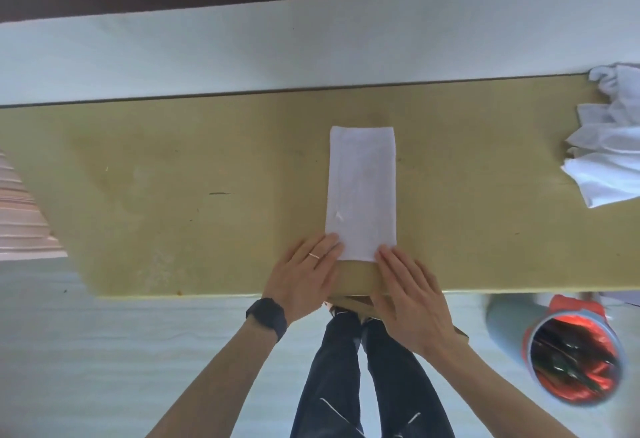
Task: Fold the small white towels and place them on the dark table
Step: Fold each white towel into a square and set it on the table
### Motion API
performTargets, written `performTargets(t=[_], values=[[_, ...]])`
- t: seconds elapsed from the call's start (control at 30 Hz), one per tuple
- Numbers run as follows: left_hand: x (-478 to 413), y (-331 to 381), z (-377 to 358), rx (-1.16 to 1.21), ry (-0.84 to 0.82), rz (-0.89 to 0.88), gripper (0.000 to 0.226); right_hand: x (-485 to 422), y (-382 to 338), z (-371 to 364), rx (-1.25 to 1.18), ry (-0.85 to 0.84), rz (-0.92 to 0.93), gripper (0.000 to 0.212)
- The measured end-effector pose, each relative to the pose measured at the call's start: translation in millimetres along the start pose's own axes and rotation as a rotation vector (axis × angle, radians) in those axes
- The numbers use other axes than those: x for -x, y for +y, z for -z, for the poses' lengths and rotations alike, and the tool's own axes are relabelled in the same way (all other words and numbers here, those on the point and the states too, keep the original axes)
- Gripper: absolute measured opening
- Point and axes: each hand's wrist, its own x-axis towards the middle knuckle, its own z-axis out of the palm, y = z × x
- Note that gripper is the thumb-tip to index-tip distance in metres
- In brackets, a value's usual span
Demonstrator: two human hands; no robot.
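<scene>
Left grip and right grip lie flat, fingers straight, pressing the near corners of the folded towel, a strip running toward 12 o'clock on the counter. It looks soft, light and limp, so pinch both near corners. The unfolded pile sits at 2 o'clock.

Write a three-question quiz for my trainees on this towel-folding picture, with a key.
1. True or false: the folded towel lies as a long strip on the table.
2. Where is the pile of unfolded towels? A) at the table's right end B) on the floor C) in a bin
3. Fill in: the left hand and right hand rest straight fingers on the strip's ____ end.
Key: 1 true; 2 A; 3 near.
</scene>
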Motion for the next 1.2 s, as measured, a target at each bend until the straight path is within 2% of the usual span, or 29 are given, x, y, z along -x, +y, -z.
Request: performTargets(t=[0.1,0.2,0.27,0.33,0.43,0.6,0.77,0.97,1.03,1.13,1.2], values=[[18.8,-1.3,-2.2,-0.036,-0.087,-0.04,0.05,13.9,0.7,-4.1,0.041,-0.019,-0.002,0.059],[31.0,10.6,-4.3,-0.072,-0.134,-0.068,0.052,23.1,-2.6,-11.1,0.067,0.089,0.013,0.036],[35.9,22.1,-7.5,-0.089,-0.078,-0.077,0.034,28.0,-3.8,-14.5,0.094,0.134,0.003,0.021],[36.3,30.0,-6.3,-0.083,-0.025,-0.066,0.021,31.8,-3.1,-16.4,0.116,0.145,-0.004,0.021],[30.8,33.0,1.1,-0.092,0.006,-0.073,0.032,33.7,0.6,-15.3,0.102,0.147,0.007,0.021],[24.6,21.5,14.6,-0.09,0.054,-0.158,0.028,35.1,7.4,-8.1,0.071,0.152,0.008,0.015],[21.3,16.9,15.6,-0.072,0.02,-0.189,0.016,26.6,12.4,-6.9,0.086,0.16,0.03,0.025],[22.6,9.3,16.8,0.011,-0.04,-0.157,0.02,21.2,11.2,13.6,-0.081,0.145,0.046,0.015],[19.6,9.3,27.0,0.046,-0.026,-0.155,0.011,16.8,8.2,28.0,-0.134,0.152,0.048,0.018],[8.3,15.8,48.2,0.15,-0.017,-0.059,0.011,4.1,4.3,50.4,-0.23,0.154,0.027,0.012],[-5.3,21.8,66.3,0.324,-0.148,0.184,0.016,-13.5,1.0,64.7,-0.37,0.098,-0.05,0.011]])
